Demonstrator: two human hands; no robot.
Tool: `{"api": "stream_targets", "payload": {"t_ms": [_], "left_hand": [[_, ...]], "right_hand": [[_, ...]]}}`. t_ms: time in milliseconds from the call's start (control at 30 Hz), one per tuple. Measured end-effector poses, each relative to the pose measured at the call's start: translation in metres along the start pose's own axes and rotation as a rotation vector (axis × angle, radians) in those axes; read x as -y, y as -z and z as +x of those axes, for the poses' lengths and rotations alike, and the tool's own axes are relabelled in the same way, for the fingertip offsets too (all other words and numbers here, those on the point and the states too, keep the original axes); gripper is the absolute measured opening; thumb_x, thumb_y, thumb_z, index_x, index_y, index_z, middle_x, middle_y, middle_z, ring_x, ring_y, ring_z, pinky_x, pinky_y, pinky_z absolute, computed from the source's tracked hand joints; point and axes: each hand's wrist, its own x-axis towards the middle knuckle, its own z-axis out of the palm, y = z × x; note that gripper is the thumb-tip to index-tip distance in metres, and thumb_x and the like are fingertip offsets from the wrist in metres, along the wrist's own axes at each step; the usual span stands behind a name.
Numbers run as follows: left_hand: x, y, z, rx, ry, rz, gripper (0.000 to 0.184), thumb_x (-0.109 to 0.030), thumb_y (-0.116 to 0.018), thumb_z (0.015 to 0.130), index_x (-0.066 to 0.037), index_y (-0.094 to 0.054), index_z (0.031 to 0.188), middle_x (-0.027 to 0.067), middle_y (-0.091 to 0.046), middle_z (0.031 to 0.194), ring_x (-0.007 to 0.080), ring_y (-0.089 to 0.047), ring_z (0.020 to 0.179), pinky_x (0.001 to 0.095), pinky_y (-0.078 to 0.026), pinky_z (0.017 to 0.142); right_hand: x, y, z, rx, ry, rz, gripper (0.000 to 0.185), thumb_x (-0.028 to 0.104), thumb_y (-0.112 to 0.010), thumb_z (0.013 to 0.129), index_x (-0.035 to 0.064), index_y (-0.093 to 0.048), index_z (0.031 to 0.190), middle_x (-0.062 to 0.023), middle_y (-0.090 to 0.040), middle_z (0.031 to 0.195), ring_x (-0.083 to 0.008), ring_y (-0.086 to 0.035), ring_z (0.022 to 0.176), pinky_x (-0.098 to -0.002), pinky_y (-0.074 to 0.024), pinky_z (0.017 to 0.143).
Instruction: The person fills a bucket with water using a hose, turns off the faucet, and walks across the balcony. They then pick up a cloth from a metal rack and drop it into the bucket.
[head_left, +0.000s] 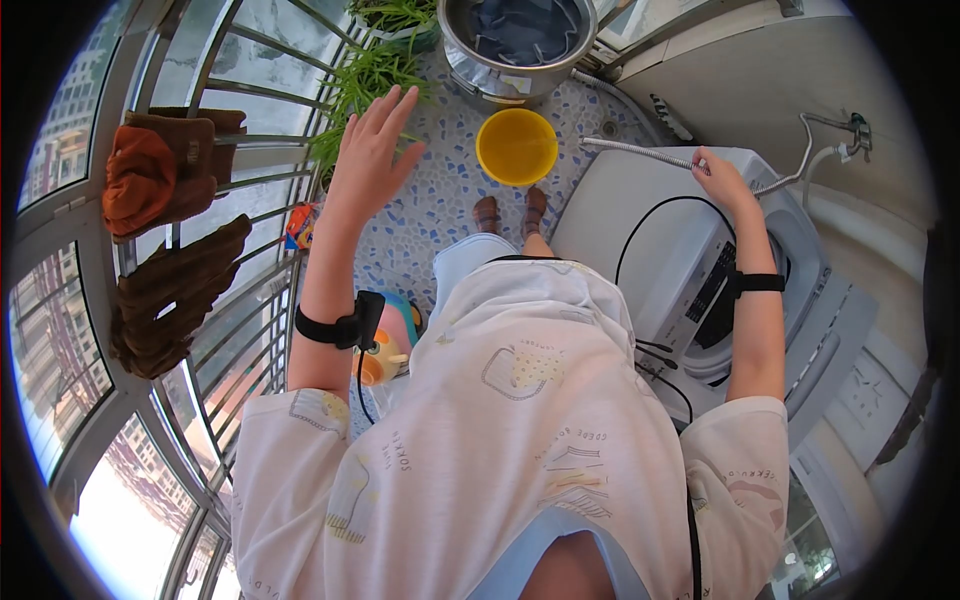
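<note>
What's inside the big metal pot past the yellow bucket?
Dark blue-grey cloth lies bunched inside the metal pot; anything beneath it is covered and can't be seen.

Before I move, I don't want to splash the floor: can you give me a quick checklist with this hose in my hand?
1. Hose gripped: ok, the right hand holds it.
2. Left hand free: ok, raised with fingers spread, holding nothing.
3. Hose end over the yellow bucket: not ok, it stops beside the rim.
4. Bucket free of water: cannot tell.
5. Wall tap closed: cannot tell.
</note>
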Motion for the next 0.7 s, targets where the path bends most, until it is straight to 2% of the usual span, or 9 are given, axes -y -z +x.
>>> {"api": "stream_targets", "payload": {"t_ms": [333,633,700], "left_hand": [[-0.002,0.004,-0.002,-0.003,0.005,-0.006,0.064,-0.027,-0.061,0.093,-0.022,-0.032,0.15,0.0106,-0.038,0.151,0.034,-0.039,0.136,0.0519,-0.027,0.113],[0.001,0.013,-0.01,0.003,0.016,0.01,0.064,-0.025,-0.062,0.091,-0.02,-0.034,0.149,0.0116,-0.041,0.149,0.0335,-0.037,0.137,0.0503,-0.026,0.114],[0.003,0.013,-0.01,0.0,0.015,0.013,0.064,-0.025,-0.062,0.091,-0.02,-0.034,0.149,0.0116,-0.041,0.149,0.0334,-0.038,0.137,0.0503,-0.026,0.114]], "right_hand": [[-0.014,-0.016,0.028,-0.045,0.067,0.011,0.023,0.024,-0.061,0.09,0.0026,-0.055,0.095,-0.0206,-0.065,0.084,-0.0376,-0.063,0.082,-0.045,-0.0477,0.072],[0.007,-0.01,0.037,-0.065,-0.041,0.005,0.03,0.032,-0.058,0.092,0.0028,-0.064,0.094,-0.0205,-0.068,0.086,-0.0365,-0.065,0.083,-0.0427,-0.0499,0.075],[0.012,-0.007,0.039,0.034,-0.103,0.03,0.032,0.035,-0.057,0.093,0.0036,-0.065,0.095,-0.0192,-0.069,0.089,-0.0361,-0.066,0.086,-0.0434,-0.0501,0.077]]}}
